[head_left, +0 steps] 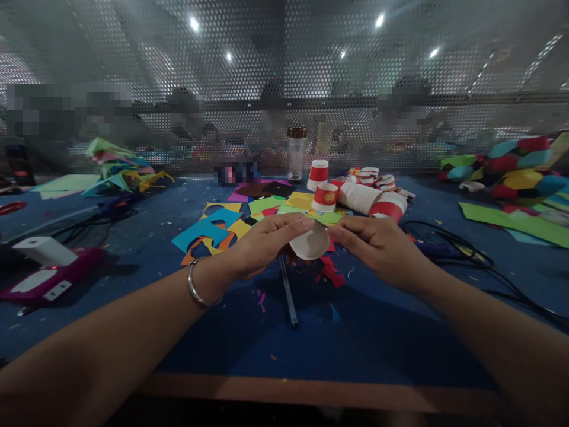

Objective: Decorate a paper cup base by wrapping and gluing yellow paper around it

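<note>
A white round paper piece (pixel 310 242) with a slightly raised rim, like the base of a paper cup, is held up over the table. My left hand (pixel 267 243) is closed on its left side, the thumb lying across the upper edge and the other fingers mostly hidden behind. At the right edge, my right hand (pixel 368 243) pinches with thumb and forefinger. Below the paper piece a clear pen (pixel 288 293) lies on the blue table. Red paper scraps (pixel 331 271) are scattered beside it, and cut blue paper (pixel 207 228) lies beyond my left hand.
Red and white paper cups (pixel 319 174) stand at the back, with a stack of cups (pixel 362 197) on its side. A glass bottle (pixel 296 154) is behind them. Black cables (pixel 462 243) run at the right; a purple power strip (pixel 53 279) sits at the left.
</note>
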{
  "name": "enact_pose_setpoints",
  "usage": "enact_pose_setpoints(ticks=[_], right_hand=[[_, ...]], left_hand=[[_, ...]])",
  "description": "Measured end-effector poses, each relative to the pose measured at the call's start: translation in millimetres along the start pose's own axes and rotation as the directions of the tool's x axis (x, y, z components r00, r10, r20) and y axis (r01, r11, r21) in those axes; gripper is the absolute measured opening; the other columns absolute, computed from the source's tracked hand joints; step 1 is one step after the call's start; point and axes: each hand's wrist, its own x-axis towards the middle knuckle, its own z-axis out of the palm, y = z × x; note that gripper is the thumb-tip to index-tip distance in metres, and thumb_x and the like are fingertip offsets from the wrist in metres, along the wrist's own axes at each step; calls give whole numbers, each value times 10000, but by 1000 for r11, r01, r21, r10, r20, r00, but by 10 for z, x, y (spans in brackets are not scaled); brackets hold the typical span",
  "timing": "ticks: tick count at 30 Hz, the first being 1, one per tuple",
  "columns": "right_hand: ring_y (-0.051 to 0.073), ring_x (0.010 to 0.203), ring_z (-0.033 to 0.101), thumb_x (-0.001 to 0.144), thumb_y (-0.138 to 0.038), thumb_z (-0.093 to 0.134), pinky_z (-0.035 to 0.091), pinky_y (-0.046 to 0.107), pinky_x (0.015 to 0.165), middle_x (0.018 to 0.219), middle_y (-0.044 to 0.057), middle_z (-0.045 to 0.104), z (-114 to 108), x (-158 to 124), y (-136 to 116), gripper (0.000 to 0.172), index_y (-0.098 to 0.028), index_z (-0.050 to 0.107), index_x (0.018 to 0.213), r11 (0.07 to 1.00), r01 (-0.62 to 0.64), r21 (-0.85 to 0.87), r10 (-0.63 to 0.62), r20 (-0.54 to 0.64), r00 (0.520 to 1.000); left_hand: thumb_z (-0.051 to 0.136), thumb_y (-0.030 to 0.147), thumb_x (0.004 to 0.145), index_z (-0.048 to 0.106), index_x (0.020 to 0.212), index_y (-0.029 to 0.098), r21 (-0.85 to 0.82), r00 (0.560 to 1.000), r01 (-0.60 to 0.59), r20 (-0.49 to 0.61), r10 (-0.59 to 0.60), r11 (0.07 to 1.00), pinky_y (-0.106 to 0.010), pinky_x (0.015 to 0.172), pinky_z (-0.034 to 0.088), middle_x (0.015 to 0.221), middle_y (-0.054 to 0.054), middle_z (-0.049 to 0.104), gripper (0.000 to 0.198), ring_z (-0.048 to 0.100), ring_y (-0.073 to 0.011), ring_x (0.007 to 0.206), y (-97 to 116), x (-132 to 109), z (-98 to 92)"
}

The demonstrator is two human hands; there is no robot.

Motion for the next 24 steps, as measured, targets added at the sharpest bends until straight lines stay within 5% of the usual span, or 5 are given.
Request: enact_pose_setpoints(ticks=[10,24], right_hand=[[100,513,314,851,-861,526,223,288,479,569,-62,370,28,6,98,657,-229,507,673,954,-221,201,231,-25,973],[59,484,221,782,-703,761,138,262,446,557,-106,337,57,10,25,537,-197,590,728,818,-317,481,314,90,945]], left_hand=[[687,464,918,739,949,140,-122,988,125,-71,-135,985,-229,508,452,809,-66,749,329,692,-154,649,41,13,-13],[659,333,969,713,904,144,-248,960,243,-78,-270,938,-197,522,515,810,-58,747,207,745,-165,679,70,25,68]])
